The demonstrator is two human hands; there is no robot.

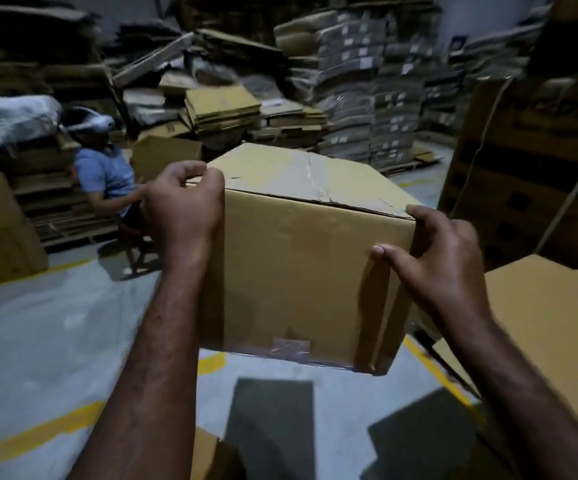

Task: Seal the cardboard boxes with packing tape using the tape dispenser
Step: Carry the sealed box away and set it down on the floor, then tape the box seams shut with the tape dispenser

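Observation:
A brown cardboard box (301,271) is held up in the air in front of me, above the floor. Its top flaps are shut and clear tape runs along the top seam. Another strip of clear tape shows at the bottom edge. My left hand (183,202) grips the box's upper left corner with curled fingers. My right hand (433,258) grips the upper right corner, with the thumb on the near face and the fingers round the side. No tape dispenser is in view.
A person in a blue shirt (104,174) sits at the left on a stool. Another cardboard box (557,323) stands at my right. Stacks of flattened cartons (225,109) and bundled sheets (367,81) fill the back. Yellow lines (38,438) cross the grey floor.

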